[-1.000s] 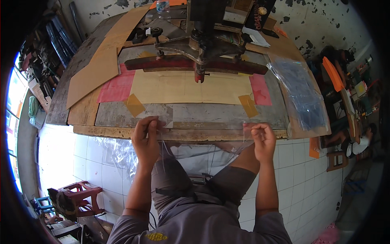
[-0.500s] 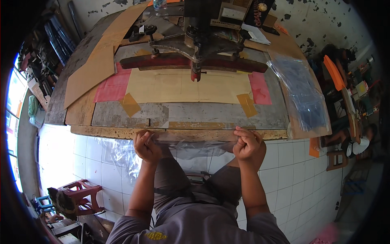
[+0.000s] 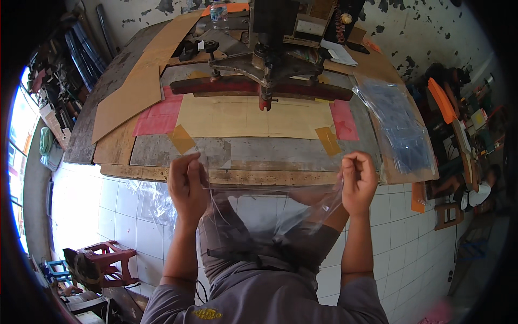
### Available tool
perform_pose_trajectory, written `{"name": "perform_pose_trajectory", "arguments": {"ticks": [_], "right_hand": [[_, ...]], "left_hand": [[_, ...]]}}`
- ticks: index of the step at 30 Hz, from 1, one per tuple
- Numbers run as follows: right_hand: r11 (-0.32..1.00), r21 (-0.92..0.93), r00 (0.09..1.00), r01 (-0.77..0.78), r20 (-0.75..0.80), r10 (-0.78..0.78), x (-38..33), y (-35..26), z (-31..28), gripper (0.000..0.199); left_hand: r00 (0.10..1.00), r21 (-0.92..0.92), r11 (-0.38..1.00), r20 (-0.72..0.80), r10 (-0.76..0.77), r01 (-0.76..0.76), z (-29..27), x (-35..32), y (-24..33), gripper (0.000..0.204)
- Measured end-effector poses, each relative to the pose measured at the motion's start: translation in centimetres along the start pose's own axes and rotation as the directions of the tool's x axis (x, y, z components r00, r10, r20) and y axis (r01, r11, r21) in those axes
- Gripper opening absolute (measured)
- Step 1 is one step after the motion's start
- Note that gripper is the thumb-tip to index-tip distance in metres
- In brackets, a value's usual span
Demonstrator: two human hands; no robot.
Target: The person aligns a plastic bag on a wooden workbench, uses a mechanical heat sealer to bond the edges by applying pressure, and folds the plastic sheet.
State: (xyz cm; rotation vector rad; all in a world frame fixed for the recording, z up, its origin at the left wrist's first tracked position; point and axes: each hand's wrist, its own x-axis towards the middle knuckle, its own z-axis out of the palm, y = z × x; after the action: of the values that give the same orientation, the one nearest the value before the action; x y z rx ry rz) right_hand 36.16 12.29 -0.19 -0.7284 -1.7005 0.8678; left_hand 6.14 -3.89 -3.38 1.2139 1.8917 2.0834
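A clear plastic sheet [image 3: 270, 208] hangs between my two hands, over my lap and the front edge of the bench. Its left corner is pinched in my left hand [image 3: 188, 186], raised just above the bench edge. My right hand [image 3: 358, 183] grips the right corner between thumb and fingers. Beyond them lies a pale yellow sheet [image 3: 253, 117] with pink pieces [image 3: 157, 117] at its ends and brown tape [image 3: 328, 141] at its front corners. Above that sheet is the dark red bar [image 3: 216, 86] of a press. Being transparent, the sheet's exact outline is hard to see.
Flat clear plastic pieces [image 3: 402, 127] are piled on the bench's right side. Cardboard [image 3: 127, 102] covers part of the left. More crumpled clear plastic [image 3: 154, 200] hangs low at the left front. A red stool [image 3: 116, 262] stands on the tiled floor.
Both hands have risen and spread farther apart, the left one leftward and the right one rightward. The clear plastic sheet has come up with them and now shows more fully over my lap.
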Motion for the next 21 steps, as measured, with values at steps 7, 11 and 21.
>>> {"name": "perform_pose_trajectory", "arguments": {"ticks": [7,11,21], "right_hand": [[0.996,-0.045,0.997,-0.072,0.019,0.073,3.8,-0.9,0.3,0.014],[0.991,-0.062,0.992,-0.123,-0.004,0.123,4.5,0.0,0.5,0.015],[0.961,-0.198,0.962,-0.192,0.156,0.224,8.5,5.4,1.7,0.017]], "left_hand": [[0.979,-0.029,0.984,0.108,-0.170,0.174,0.7,3.5,1.4,0.020],[0.976,-0.013,0.981,0.102,-0.191,0.194,1.6,4.5,1.2,0.021],[0.962,0.273,0.952,0.189,-0.195,0.139,2.1,7.7,-0.9,0.015]]}}
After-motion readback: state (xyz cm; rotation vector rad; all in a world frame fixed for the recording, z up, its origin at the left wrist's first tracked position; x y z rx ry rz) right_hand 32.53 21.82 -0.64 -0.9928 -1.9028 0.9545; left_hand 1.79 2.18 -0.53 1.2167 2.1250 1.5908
